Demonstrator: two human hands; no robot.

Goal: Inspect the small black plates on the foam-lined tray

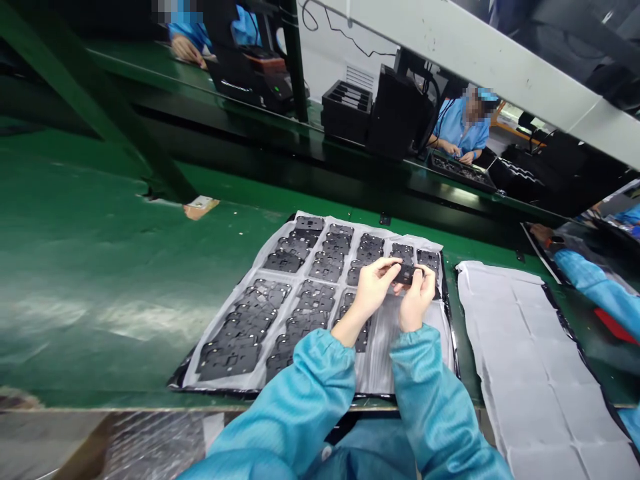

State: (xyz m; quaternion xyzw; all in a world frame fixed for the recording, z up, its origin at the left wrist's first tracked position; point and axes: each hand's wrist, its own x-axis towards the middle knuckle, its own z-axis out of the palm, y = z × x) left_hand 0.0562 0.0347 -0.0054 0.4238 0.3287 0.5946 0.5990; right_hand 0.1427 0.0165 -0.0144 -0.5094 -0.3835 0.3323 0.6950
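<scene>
Both my hands meet above the right part of a lined tray (197, 363), pinching one small black plate (406, 274) between them. My left hand (374, 283) grips its left end with thumb and fingers. The right end is between the thumb and fingers of my right hand (419, 293). Beneath and to the left, rows of flat black parts (245, 327) lie overlapping in the tray's compartments, on whitish lining. Bare lining shows in the front right compartments, partly covered by my forearms.
A second tray with whitish lining (530, 347) lies to the right. A co-worker's sleeved arm (597, 280) reaches in at the far right. A green slanted post (110, 127) stands at the left. Behind are black boxes (347, 113) and a seated person (463, 127).
</scene>
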